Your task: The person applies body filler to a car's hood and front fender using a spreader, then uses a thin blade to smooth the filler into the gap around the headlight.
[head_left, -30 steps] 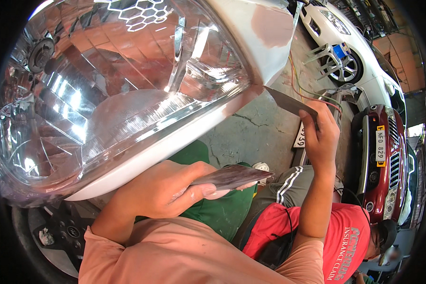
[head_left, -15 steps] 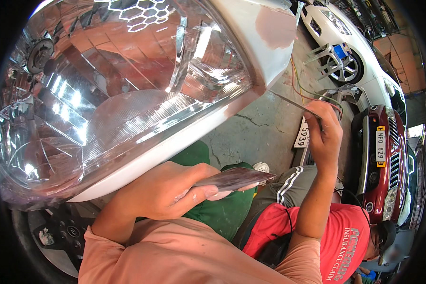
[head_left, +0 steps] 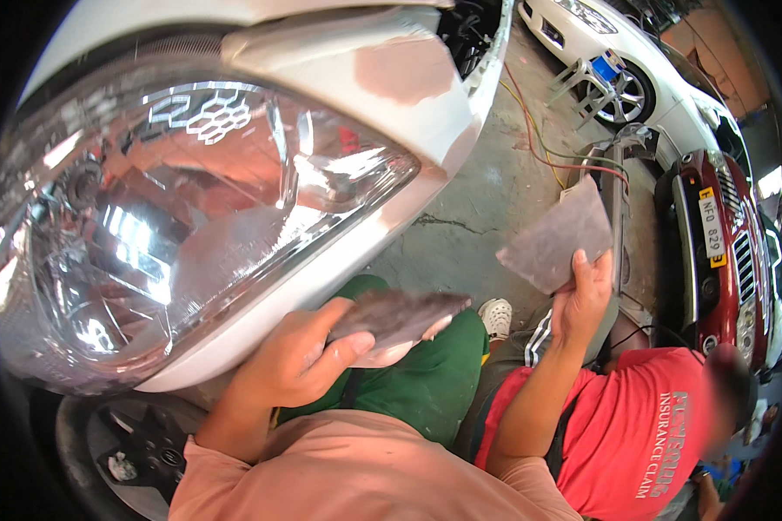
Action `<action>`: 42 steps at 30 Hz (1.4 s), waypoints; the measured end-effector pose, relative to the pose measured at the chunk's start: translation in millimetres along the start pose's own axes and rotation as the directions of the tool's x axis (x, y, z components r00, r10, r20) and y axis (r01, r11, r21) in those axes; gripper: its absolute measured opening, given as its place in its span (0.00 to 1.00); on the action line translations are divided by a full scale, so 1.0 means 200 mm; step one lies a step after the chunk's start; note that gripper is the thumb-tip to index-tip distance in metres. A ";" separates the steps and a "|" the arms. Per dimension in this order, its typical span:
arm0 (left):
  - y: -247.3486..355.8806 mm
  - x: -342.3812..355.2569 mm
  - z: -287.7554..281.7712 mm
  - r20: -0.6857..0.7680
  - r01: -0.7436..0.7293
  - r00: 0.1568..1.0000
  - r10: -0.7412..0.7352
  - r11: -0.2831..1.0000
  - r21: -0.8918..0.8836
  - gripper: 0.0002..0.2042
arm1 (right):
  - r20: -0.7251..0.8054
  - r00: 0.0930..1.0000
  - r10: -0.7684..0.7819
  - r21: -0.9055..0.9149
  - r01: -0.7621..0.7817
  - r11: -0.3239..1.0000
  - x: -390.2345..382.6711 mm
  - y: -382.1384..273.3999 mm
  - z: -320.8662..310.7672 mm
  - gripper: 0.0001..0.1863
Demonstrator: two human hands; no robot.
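My left hand [head_left: 300,360] is closed around a dark grey, worn piece of sandpaper [head_left: 400,317], thumb on top and fingertips showing beneath its far edge. The hand is close beside the lower edge of a car's clear headlight [head_left: 222,230]. Off to the right, my right hand [head_left: 579,300] pinches a thin, roughly square grey sheet of sandpaper [head_left: 558,234] by its near edge. This sheet is held up in the air, its flat face showing, apart from the car. Brownish-pink patches [head_left: 404,69] mark the white body panel [head_left: 321,56] around the headlight.
A person in a red shirt [head_left: 626,417] is close on my right. A wheel [head_left: 139,443] lies at lower left. Beyond the cracked concrete floor [head_left: 460,217] are hoses [head_left: 530,130], a white stool [head_left: 573,82], a white car [head_left: 660,95] and a dark red vehicle [head_left: 712,260].
My right hand has come down and away from the headlight's corner, turning its sheet from edge-on to flat-faced. The left hand keeps its sandpaper. The whole view has shifted, showing more white panel.
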State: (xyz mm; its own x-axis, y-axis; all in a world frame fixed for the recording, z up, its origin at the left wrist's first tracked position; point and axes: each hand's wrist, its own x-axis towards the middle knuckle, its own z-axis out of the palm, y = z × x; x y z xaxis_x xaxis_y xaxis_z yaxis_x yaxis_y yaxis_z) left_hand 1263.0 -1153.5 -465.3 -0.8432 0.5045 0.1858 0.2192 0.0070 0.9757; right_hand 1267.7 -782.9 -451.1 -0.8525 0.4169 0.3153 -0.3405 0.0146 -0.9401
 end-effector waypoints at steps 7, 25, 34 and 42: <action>-0.06 0.20 0.25 -0.298 -0.101 0.954 -0.022 0.915 -0.392 0.19 | -0.192 0.976 0.100 0.203 -0.060 0.977 -0.23 0.03 -0.09 0.24; -0.07 0.29 0.37 -0.246 -0.156 0.965 0.090 0.951 -0.266 0.18 | 0.403 0.825 -0.397 -0.551 0.565 0.614 -0.18 -0.28 0.11 0.11; -0.04 0.26 0.40 -0.208 -0.136 0.975 0.078 0.951 -0.277 0.16 | 0.352 0.838 -0.418 -0.557 0.546 0.625 -0.18 -0.24 0.11 0.12; -0.38 0.36 0.55 0.002 0.121 0.991 -0.137 0.861 -0.493 0.17 | 0.498 0.622 -0.604 -0.743 0.665 0.072 -0.18 -0.34 0.05 0.17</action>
State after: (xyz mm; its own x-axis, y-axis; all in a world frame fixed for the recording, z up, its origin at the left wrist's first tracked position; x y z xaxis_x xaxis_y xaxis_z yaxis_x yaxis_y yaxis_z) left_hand 1239.2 -1023.3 -538.6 -0.8642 0.5006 0.0497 -0.1550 -0.3590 0.9204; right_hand 1317.2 -808.2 -396.0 -0.5220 -0.2023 0.8286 -0.2970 0.9538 0.0458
